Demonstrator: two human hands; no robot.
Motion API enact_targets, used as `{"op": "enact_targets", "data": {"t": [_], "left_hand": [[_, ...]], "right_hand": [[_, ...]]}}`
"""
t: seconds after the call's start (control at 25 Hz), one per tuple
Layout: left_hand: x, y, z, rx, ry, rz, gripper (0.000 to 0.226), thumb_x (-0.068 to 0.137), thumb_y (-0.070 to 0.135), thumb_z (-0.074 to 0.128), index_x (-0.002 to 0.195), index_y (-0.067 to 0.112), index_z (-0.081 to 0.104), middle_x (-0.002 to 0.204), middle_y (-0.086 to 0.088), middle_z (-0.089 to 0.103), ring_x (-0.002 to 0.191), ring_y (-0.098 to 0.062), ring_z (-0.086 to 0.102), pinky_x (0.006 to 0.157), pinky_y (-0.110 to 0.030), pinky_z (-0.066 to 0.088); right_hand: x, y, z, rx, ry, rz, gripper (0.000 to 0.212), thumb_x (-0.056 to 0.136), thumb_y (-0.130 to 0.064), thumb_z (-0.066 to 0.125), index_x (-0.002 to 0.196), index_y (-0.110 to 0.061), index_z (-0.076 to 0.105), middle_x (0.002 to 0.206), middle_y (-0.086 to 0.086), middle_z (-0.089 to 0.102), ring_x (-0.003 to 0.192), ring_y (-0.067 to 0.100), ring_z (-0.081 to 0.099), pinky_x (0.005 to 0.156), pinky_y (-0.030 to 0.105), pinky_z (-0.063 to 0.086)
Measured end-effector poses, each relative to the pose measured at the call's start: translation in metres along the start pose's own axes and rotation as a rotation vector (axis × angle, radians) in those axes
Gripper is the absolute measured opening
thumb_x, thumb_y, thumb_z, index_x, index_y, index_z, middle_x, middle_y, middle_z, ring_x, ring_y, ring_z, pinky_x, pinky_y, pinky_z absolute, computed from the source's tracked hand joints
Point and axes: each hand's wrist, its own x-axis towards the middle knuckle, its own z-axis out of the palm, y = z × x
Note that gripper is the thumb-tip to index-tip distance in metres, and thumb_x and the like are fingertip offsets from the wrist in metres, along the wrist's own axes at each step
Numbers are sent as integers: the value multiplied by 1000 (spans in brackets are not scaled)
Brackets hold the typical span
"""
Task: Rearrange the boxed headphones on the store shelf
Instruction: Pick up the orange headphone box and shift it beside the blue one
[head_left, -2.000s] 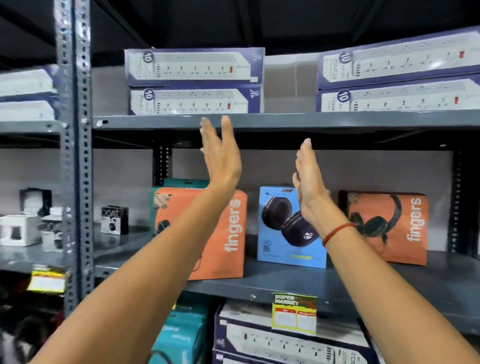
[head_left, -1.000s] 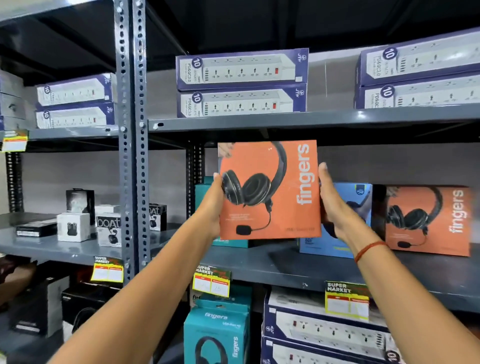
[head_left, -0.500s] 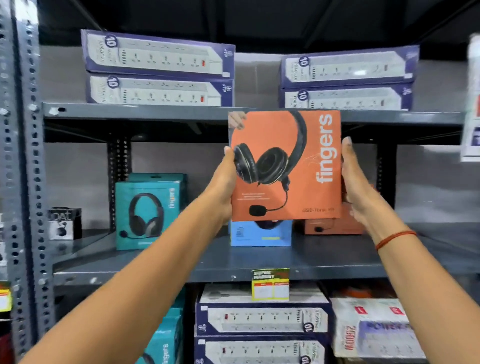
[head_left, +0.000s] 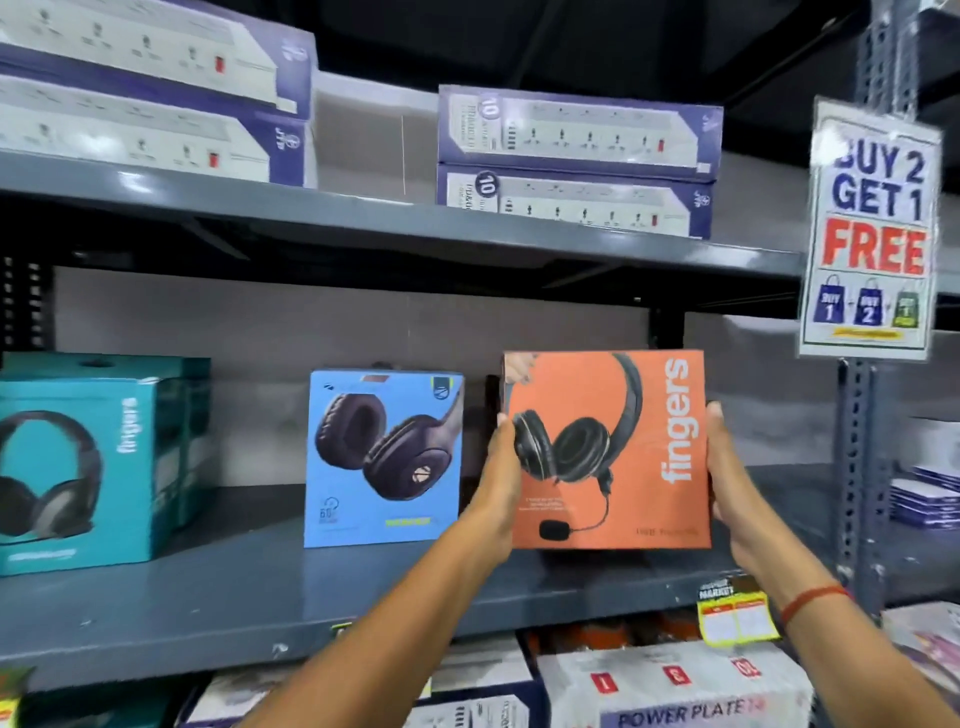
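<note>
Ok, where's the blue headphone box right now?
The blue headphone box stands upright on the middle shelf, centre of the head view, between the teal box at left and the held orange box at right.

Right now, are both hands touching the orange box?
Touching. The head view shows the left hand and right hand pressed against opposite side edges of the orange box.

Head-worn view, facing the shelving

It looked forward and slightly upward, close to the middle shelf (head_left: 260, 613), at arm's reach.
</note>
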Motion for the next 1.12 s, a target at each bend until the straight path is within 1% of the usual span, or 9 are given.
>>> {"op": "enact_targets", "data": {"t": [0.12, 0.28, 0.44, 0.56, 0.72, 0.8, 0.92, 1.04, 1.12], "left_hand": [[25, -27, 5, -39, -7, -48, 69, 94, 71, 22, 133, 24, 55, 144, -2, 48, 130, -19, 42, 110, -39, 25], [49, -47, 6, -30, 59, -59, 54, 94, 71, 21, 99, 35, 61, 122, 1, 51, 112, -16, 44, 95, -35, 28], [66, -61, 4, 0, 109, -35, 73, 91, 74, 21, 137, 27, 53, 141, -3, 52, 128, -21, 45, 112, -44, 28], [73, -63, 5, 27, 137, -26, 76, 90, 76, 20, 145, 30, 45, 150, -4, 47, 136, -23, 40, 117, -48, 24], [71, -61, 7, 18, 163, -10, 75, 91, 74, 21, 148, 30, 40, 152, -3, 45, 137, -24, 40, 117, -49, 24], [64, -52, 3, 17, 204, 55, 71, 93, 71, 24, 150, 31, 36, 155, 1, 40, 140, -21, 37, 118, -47, 23], [49, -16, -10, 46, 276, 195, 65, 97, 65, 26, 153, 32, 28, 155, 18, 24, 142, -6, 21, 121, -38, 12], [31, 32, -33, -85, 221, 320, 69, 91, 68, 36, 151, 34, 31, 157, 13, 32, 147, -17, 18, 122, -41, 14], [13, 70, -65, -69, 294, 469, 68, 94, 64, 35, 153, 28, 31, 159, 6, 32, 147, -19, 26, 121, -40, 19]], "right_hand": [[20, 29, -1, 13, -12, 50, 74, 63, -99, 30, 104, -52, 70, 105, -18, 75, 95, -3, 65, 73, 26, 43], [39, 54, 3, 32, -54, 106, 70, 65, -97, 30, 106, -52, 64, 107, -21, 68, 98, -3, 58, 89, 36, 36], [48, 65, 8, 86, -84, 109, 50, 72, -90, 29, 99, -59, 57, 93, -32, 65, 87, -10, 55, 92, 35, 31], [54, 68, 11, 98, -106, 117, 48, 77, -87, 26, 102, -58, 56, 88, -33, 68, 83, -12, 57, 93, 35, 30], [58, 71, 13, 94, -101, 121, 68, 79, -87, 23, 125, -49, 54, 124, -14, 63, 108, 5, 57, 98, 37, 36], [62, 63, 13, 66, 51, -12, 81, 81, -86, 25, 150, -44, 31, 154, -8, 41, 138, 16, 39, 114, 47, 27], [65, 21, 27, 57, 233, -330, 79, 88, -71, 29, 156, -34, 17, 164, -6, 20, 148, 11, 18, 120, 46, 16], [61, -35, 69, 218, 162, -541, 77, 90, -62, 33, 155, -23, 22, 163, -6, 22, 146, 2, 17, 120, 29, 11], [50, -69, 116, 328, 68, -573, 75, 91, -57, 35, 154, -18, 24, 161, -3, 25, 147, 6, 20, 120, 30, 13]]}}
